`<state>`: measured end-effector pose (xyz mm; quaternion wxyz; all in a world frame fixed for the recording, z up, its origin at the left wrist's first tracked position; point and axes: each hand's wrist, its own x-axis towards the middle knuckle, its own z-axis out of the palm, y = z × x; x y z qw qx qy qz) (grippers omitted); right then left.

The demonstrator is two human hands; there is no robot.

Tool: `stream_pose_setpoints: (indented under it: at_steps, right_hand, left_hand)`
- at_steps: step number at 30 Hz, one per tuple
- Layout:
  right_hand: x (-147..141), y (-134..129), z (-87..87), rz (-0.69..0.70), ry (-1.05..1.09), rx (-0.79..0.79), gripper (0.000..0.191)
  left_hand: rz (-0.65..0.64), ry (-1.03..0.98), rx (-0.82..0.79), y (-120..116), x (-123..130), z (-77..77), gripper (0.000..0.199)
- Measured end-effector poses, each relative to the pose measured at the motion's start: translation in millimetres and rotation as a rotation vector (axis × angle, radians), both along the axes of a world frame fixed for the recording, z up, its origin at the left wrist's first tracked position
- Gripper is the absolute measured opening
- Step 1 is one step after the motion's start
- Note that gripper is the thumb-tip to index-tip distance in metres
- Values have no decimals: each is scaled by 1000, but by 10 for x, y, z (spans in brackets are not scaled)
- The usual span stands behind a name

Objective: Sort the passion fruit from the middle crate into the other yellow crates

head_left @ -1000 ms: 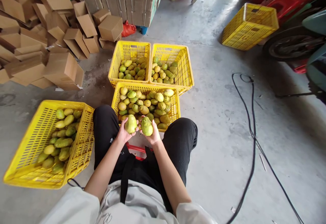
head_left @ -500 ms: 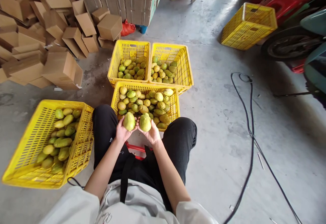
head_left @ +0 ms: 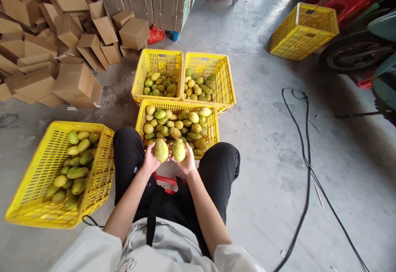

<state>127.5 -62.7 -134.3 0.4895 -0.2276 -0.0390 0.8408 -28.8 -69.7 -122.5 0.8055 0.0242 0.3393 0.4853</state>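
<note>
My left hand (head_left: 151,159) is wrapped round a yellow-green papaya (head_left: 161,150), its fingers partly hidden behind the fruit. A second papaya (head_left: 178,150), greener at the top, rests in my right hand (head_left: 188,162). Both fruits are held side by side between my knees, a small gap between them. Just beyond them stands a yellow plastic crate (head_left: 215,124) with many green and yellow papayas (head_left: 175,132) in it. The near edge of that crate is partly covered by my hands and the fruit.
Two yellow crates (head_left: 182,76) with papayas stand behind the near one. Another papaya crate (head_left: 29,173) sits by my left knee. Cardboard boxes (head_left: 74,80) are heaped at the back left. A black cable (head_left: 307,140) lies on the floor to the right, near a yellow crate (head_left: 301,33).
The papaya in my left hand has moved slightly right and turned a little. The one in my right hand has shifted slightly. Both are still held.
</note>
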Motion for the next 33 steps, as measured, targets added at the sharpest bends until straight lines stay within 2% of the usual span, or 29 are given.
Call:
stream_pose_setpoints:
  at_steps: [4,7,12,17,23,28,33]
  right_hand:
    - [47,29,42,11,75,12,40]
    - [45,16,40,-15,90,33,36]
    - [-17,-48,24,-16,114,112,46]
    - [-67,-46,-7,27,39,146,52]
    - [-52,-41,-4,3,3,129,46]
    - [-17,-21,86,-68,71,33,40]
    - [-8,-22,96,-74,75,11,38]
  left_hand:
    - [62,-70,33,-23,-28,98,47]
    - [92,-103,62,-37,-25,140,40]
    - [67,-139,117,-47,-26,104,30]
    - [8,-107,100,-35,-29,55,32]
    - [36,-142,49,-14,-17,121,44]
    - [137,-193,-19,-5,-23,173,42]
    - [162,-131,-17,-12,-27,159,39]
